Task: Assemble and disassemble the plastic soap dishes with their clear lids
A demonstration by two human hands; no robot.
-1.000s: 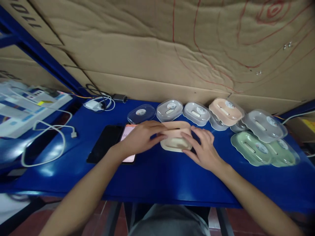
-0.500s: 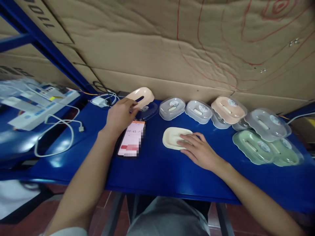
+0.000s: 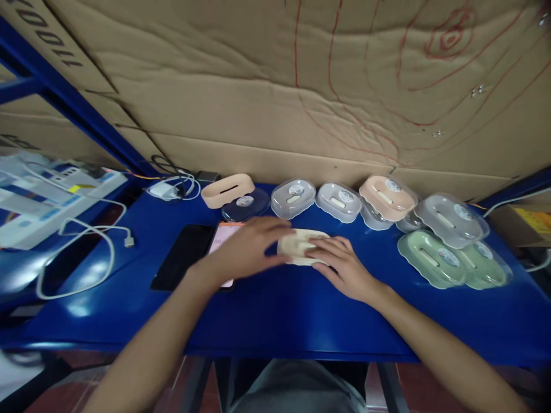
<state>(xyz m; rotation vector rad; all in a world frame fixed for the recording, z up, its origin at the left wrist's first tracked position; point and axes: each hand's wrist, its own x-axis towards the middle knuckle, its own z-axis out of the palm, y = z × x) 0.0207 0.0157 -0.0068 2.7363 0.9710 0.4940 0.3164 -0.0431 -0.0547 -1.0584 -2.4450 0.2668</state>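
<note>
I find the cream dish (image 3: 297, 244) on the blue table (image 3: 301, 321), directly in front of me, with its inside exposed. My right hand (image 3: 344, 269) holds its right end, fingers laid over the inside and thumb at the near edge. My left hand (image 3: 247, 246) is at the left end, thumb and fingers spread wide; it is blurred, and I cannot tell whether the fingertips touch the dish.

Done, as far as shows: the set appears to be in separate parts. The peach slotted insert (image 3: 219, 199) sits at the back left, just beside the clear cover (image 3: 256, 207), which lies flat with its round label showing. Whether those two touch, I cannot confirm.

Left, in my judgement: the cream dish carries neither insert nor cover, so this set is not together. By comparison, the left grey dish (image 3: 284, 201), the peach dish (image 3: 381, 192) and the front green dish (image 3: 422, 264), at the back and to the right, all have their covers on.

A lit phone (image 3: 224, 232) lies near my left wrist; its reading is partly hidden.
</note>
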